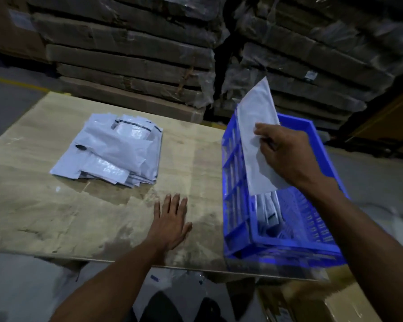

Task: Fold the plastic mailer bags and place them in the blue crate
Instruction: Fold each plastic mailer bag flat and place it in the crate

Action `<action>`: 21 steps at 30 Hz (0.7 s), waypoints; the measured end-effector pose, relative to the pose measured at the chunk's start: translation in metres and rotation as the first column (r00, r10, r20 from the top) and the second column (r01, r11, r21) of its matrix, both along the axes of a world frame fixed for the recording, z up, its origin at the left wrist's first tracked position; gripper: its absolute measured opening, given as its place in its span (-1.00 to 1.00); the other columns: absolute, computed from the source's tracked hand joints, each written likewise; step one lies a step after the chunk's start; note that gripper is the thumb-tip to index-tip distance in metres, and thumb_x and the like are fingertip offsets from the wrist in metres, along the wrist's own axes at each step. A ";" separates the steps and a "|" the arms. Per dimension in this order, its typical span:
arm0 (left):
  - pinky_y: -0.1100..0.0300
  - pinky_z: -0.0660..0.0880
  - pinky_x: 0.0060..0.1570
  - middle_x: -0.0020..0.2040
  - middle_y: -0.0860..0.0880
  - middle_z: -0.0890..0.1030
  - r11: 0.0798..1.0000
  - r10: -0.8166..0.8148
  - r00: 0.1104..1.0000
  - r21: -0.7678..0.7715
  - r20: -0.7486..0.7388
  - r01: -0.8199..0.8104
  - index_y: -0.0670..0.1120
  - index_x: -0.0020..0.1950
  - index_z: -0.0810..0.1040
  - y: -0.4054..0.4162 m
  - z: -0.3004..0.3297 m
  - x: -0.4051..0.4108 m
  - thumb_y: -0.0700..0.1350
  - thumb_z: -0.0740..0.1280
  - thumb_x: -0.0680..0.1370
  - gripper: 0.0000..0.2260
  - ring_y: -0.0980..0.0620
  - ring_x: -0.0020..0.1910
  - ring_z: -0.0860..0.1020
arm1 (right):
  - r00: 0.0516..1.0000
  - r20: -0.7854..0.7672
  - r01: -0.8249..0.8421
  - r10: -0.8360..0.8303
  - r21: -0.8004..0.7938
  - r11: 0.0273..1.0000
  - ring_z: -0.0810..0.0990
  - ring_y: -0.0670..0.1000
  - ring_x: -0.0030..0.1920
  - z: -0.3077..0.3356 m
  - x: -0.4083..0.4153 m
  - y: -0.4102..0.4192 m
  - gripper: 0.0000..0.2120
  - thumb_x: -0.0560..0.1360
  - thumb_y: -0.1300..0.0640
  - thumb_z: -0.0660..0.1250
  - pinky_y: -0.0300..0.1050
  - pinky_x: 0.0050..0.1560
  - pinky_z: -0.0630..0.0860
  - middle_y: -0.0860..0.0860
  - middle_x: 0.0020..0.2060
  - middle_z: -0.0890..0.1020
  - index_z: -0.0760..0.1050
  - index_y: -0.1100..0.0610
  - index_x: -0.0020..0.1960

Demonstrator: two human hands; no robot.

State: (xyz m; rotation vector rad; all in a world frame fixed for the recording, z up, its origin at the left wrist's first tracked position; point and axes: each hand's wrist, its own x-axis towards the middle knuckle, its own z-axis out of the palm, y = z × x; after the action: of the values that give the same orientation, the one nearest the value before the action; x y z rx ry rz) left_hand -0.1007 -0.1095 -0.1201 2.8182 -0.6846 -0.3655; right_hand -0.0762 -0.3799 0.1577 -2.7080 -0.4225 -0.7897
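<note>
Mailer pinched by right hand over crate, lower end hidden; left hand flat.

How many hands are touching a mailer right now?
1: the right hand pinches a folded mailer over the crate. The left hand lies flat on the table, apart from the pile.

The right hand and folded mailer hide the crate's far interior
</note>
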 end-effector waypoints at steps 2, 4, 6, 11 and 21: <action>-0.38 0.01 0.52 0.68 -0.18 0.08 1.000 -0.006 1.000 0.010 -0.016 0.006 -0.05 0.69 0.03 -0.019 0.003 0.006 0.32 -0.14 0.56 -0.24 -0.29 0.65 0.02 | 1.000 0.002 0.022 -0.022 0.011 1.000 0.72 0.16 0.03 0.002 0.000 -0.026 -0.72 0.45 0.31 0.35 0.20 0.08 0.63 0.14 0.11 0.70 0.65 0.21 0.14; -0.41 -0.02 0.51 0.69 -0.16 -0.01 0.999 0.001 1.000 0.040 -0.021 -0.001 -0.01 0.70 -0.02 -0.035 0.006 0.011 0.31 -0.12 0.61 -0.29 -0.28 0.65 -0.06 | 0.999 -0.010 0.036 -0.036 0.001 0.999 0.72 0.17 0.02 0.001 -0.001 -0.050 -0.72 0.44 0.30 0.35 0.19 0.08 0.64 0.14 0.10 0.71 0.66 0.22 0.12; -0.46 -0.08 0.47 0.70 -0.13 -0.13 0.997 0.016 0.999 0.080 -0.028 -0.014 0.03 0.70 -0.07 -0.049 0.008 0.014 0.27 -0.03 0.68 -0.36 -0.29 0.65 -0.17 | 0.997 -0.049 0.064 -0.065 -0.020 0.998 0.72 0.18 0.01 -0.004 -0.002 -0.073 -0.71 0.43 0.31 0.35 0.17 0.07 0.64 0.15 0.09 0.71 0.67 0.22 0.13; -0.56 -0.13 0.41 0.68 -0.09 -0.28 0.986 0.046 0.993 0.161 -0.107 -0.028 0.13 0.68 -0.15 -0.065 0.013 0.022 0.27 0.02 0.70 -0.37 -0.33 0.62 -0.31 | 0.956 -0.190 0.210 -0.224 -0.092 0.973 0.70 0.26 -0.05 -0.056 -0.010 -0.126 -0.70 0.45 0.25 0.31 0.19 -0.07 0.64 0.17 0.05 0.71 0.63 0.17 0.16; -0.56 -0.11 0.40 0.67 0.01 -0.35 0.964 0.159 0.949 0.251 -0.273 -0.089 0.34 0.64 -0.17 -0.079 0.024 0.038 0.29 0.21 0.64 -0.29 -0.26 0.62 -0.35 | 0.768 -0.536 0.208 -0.350 -0.309 0.928 0.63 0.30 -0.06 -0.126 -0.030 -0.154 -0.76 0.47 0.29 0.24 0.13 -0.14 0.58 0.20 0.03 0.66 0.56 0.17 0.09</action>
State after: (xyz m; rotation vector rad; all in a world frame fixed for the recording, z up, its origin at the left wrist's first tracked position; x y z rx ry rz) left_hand -0.0622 -0.1889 -0.0961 2.9144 -0.4201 -0.8712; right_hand -0.1057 -0.5342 0.0317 -3.0823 0.0491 0.0846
